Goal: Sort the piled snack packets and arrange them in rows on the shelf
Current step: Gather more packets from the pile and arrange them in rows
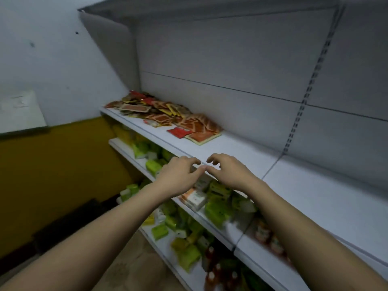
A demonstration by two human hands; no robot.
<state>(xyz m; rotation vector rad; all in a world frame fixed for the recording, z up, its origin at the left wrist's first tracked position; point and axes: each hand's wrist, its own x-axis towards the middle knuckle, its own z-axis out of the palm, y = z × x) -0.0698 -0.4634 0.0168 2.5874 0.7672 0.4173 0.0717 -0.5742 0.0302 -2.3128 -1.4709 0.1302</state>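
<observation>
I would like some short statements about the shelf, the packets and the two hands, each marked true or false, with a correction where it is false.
1. The red and orange snack packets lie in a loose pile at the left end of the top shelf. True.
2. The left hand holds a red packet. False: it is empty, fingers curled, above the shelf's front edge.
3. The right hand is empty too. True.
4. The packets already stand in neat rows along the whole shelf. False: they are heaped, and the right part of the shelf is bare.
5. The green packets lie on the same shelf as the pile. False: they lie on lower shelves.
</observation>
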